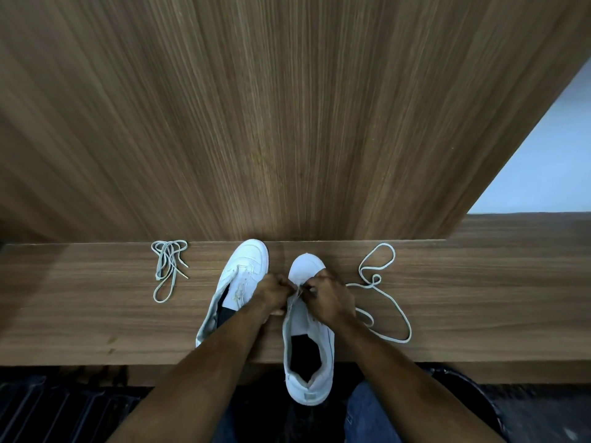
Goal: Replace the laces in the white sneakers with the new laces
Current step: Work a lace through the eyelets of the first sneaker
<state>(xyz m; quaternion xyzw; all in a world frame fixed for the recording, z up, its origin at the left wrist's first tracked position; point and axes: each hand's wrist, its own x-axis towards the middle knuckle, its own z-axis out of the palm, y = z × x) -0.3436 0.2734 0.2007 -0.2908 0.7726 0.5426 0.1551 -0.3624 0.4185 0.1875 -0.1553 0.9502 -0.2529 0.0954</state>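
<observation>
Two white sneakers lie on a narrow wooden ledge point(96, 330), toes pointing away from me. The left sneaker point(246, 260) has no lace and is partly covered by my left forearm. The right sneaker point(308, 356) hangs its heel over the ledge's front edge. My left hand point(275, 294) and my right hand point(326, 298) meet over this shoe's eyelets, fingers curled and pinching a white lace point(387, 302) at the tongue. The rest of that lace trails in loose loops on the ledge to the right. A second lace point(168, 270) lies bundled at the left.
A tall wooden panel point(287, 123) rises directly behind the ledge, touching the left sneaker's toe. A pale wall point(550, 155) shows at the right. Below the ledge are my jeans-clad legs point(371, 417) and a dark floor.
</observation>
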